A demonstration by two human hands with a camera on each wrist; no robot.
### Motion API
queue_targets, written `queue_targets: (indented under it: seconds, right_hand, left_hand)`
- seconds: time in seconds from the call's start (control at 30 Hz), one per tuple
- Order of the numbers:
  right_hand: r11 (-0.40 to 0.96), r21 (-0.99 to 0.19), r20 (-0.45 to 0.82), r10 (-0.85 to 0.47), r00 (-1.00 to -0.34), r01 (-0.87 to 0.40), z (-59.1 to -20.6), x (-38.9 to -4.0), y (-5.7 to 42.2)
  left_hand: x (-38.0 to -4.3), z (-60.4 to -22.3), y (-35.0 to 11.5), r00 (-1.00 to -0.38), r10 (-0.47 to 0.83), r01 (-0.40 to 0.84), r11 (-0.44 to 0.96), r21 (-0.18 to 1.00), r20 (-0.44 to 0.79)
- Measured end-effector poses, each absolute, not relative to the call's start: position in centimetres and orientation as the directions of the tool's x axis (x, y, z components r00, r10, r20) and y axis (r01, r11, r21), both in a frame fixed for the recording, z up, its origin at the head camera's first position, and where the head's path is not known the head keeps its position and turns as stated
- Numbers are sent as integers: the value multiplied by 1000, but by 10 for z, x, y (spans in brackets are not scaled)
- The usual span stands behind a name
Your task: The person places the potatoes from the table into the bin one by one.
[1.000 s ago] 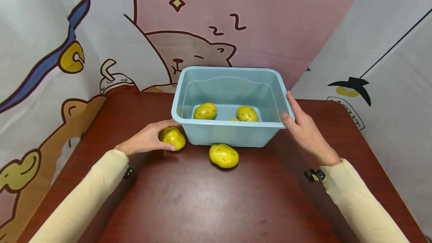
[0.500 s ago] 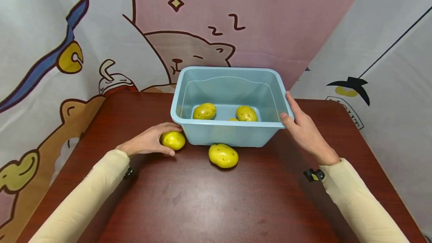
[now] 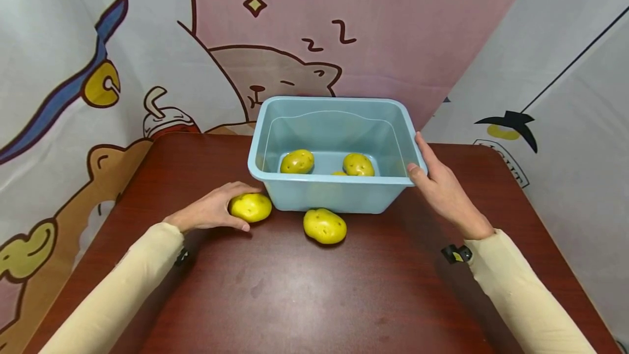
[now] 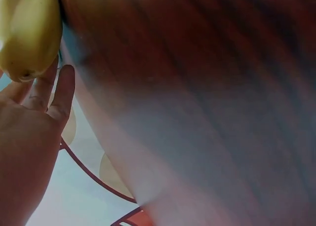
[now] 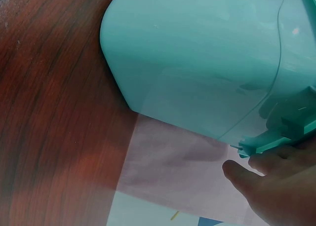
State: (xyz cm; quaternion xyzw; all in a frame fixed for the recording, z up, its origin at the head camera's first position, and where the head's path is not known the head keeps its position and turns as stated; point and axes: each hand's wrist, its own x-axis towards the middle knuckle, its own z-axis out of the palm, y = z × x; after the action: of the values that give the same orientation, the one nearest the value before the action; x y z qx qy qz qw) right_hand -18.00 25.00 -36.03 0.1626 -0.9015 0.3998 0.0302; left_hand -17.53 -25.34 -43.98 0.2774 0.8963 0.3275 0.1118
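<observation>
Left hand (image 3: 211,209) curled round a potato (image 3: 251,208) at the bin's (image 3: 324,196) 8 o'clock just slid it slightly toward 6, so that one's still outside, right hand (image 3: 444,195) gripping at 3.

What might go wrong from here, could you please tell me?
The rounded potato in the left grip might roll away, since the hold looks loose. The tub could bump the other loose potato, close in front, if pulled nearer the person. The right grip holds the tub at one side only, so lifting it there might tip it.
</observation>
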Motion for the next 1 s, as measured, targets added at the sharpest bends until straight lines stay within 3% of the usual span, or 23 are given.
queue_targets:
  seconds: [0.47,1.0]
  right_hand:
    - [628,-713,181,-263,-948,-311,-361,-180,252]
    - [621,-714,191,-273,-943,-324,-360,-180,252]
  left_hand:
    - [-176,-442,-249,-832,554,393,636,665,-38]
    - [-152,-419,-247,-830,554,460,617,638,63]
